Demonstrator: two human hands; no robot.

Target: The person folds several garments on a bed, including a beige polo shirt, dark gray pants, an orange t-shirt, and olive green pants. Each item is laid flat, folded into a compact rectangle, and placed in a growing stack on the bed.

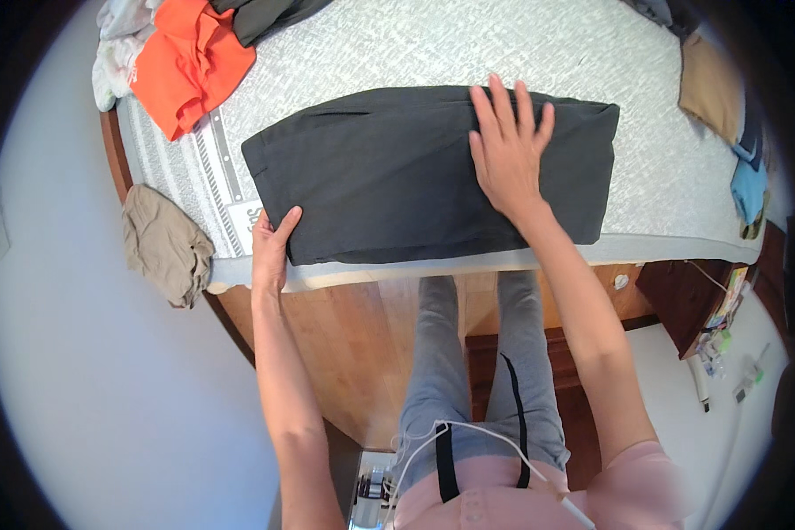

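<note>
A dark charcoal garment (397,177), which looks like a folded pair of trousers with a pocket slit, lies lengthwise near the front edge of the bed. My left hand (274,243) pinches its near left corner, thumb on top and the other fingers partly hidden beneath the cloth. Flat on the right half of the same garment rests my right hand (511,163), palm down with the fingers spread. Some small creases run across the cloth.
The bed has a pale patterned sheet (468,49). An orange garment (190,62) lies in a heap at the far left, a crumpled beige cloth (166,243) hangs over the left edge. Tan (711,84) and blue clothes (747,190) lie at the right. A white cable (495,430) crosses my lap.
</note>
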